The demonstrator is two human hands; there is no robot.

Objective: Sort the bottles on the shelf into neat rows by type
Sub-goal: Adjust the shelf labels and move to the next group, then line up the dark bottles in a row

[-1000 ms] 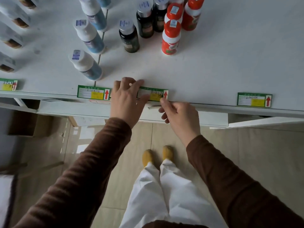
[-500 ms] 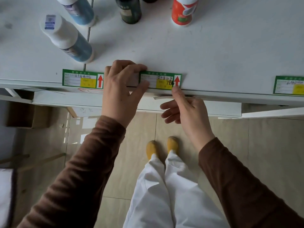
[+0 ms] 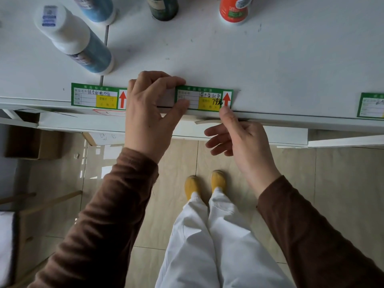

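A white shelf fills the top of the view. On it stand a blue bottle with a white cap, a second blue bottle, a dark green bottle and a red bottle, the last three cut off by the frame. A green and yellow price label sits on the shelf's front edge. My left hand pinches the label's left end between thumb and fingers. My right hand presses its thumb on the label's lower right corner, fingers loosely curled.
Two more price labels lie on the shelf edge, one at the left, one at the far right. A cardboard box sits under the shelf at left. Below are a tiled floor, white trousers and yellow shoes.
The view has tilted down and closer, so most bottles left the frame. Both hands stay on the middle price label, which sits slightly further right along the edge.
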